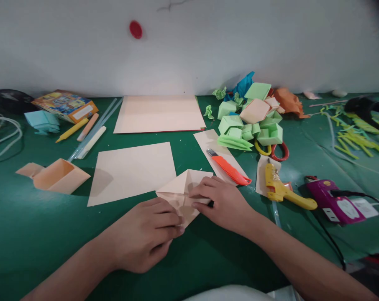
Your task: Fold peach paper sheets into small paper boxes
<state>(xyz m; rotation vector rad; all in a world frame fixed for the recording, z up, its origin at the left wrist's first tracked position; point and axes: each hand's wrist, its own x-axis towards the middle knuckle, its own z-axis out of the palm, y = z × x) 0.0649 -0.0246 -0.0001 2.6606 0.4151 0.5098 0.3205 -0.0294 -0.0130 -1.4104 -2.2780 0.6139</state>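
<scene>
A partly folded sheet of pale peach paper [186, 184] lies at the near middle of the green table, with creases and a raised triangular flap. My left hand [145, 234] is closed on its lower left part, fingers bent over the edge. On the right side of the same paper, my right hand [221, 200] pinches a fold between thumb and fingers. Part of the paper is hidden under both hands. Just behind it lies a flat peach sheet [133, 173]. An orange utility knife [229, 167] rests on a paper strip [205, 140] beyond my right hand.
A folded peach paper box [59, 175] stands at left, near crayons [72, 130] and glue sticks [95, 129]. A paper stack [158, 113] lies at the back. Green paper boxes [231, 125], scissors [280, 151], a yellow glue gun [275, 186] and a purple power adapter [336, 202] occupy the right.
</scene>
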